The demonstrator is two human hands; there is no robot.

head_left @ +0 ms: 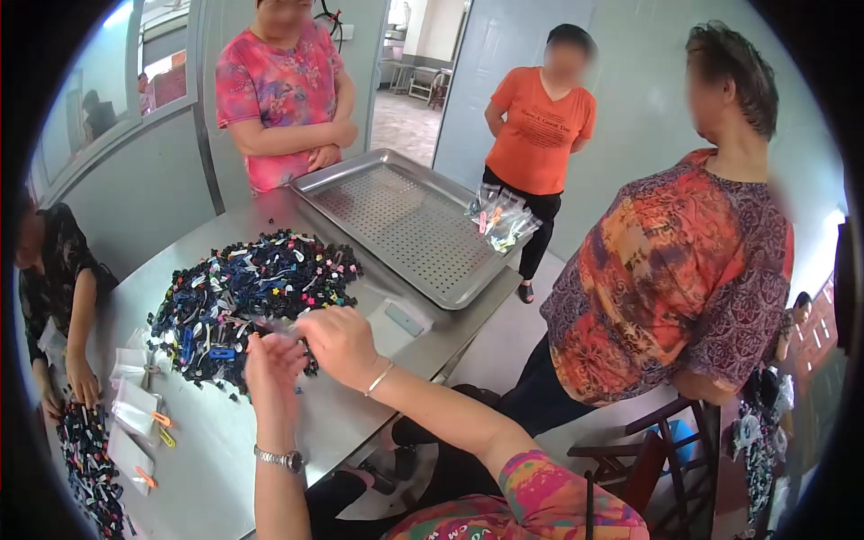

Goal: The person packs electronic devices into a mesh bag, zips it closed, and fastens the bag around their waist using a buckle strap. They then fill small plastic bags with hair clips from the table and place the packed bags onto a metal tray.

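My left hand (274,367), wearing a silver watch, is palm up with its fingers curled at the near edge of the pile. Close beside it, my right hand (340,344), with a bracelet on its wrist, is closed in a pinch. A small clear plastic bag (286,328) shows blurred between the fingers of both hands. What is inside the bag I cannot make out. Behind the hands spreads a heap of small hair clips (256,292), mostly black and blue with some coloured ones, on the metal table (202,450).
A perforated metal tray (387,211) carries filled clear bags (501,216) at its right end. Stacks of clear bags (135,409) with orange and yellow clips lie left. Another person's hand (83,382) touches a second clip pile (85,459). Several people stand around; a dark stool (661,450) is at right.
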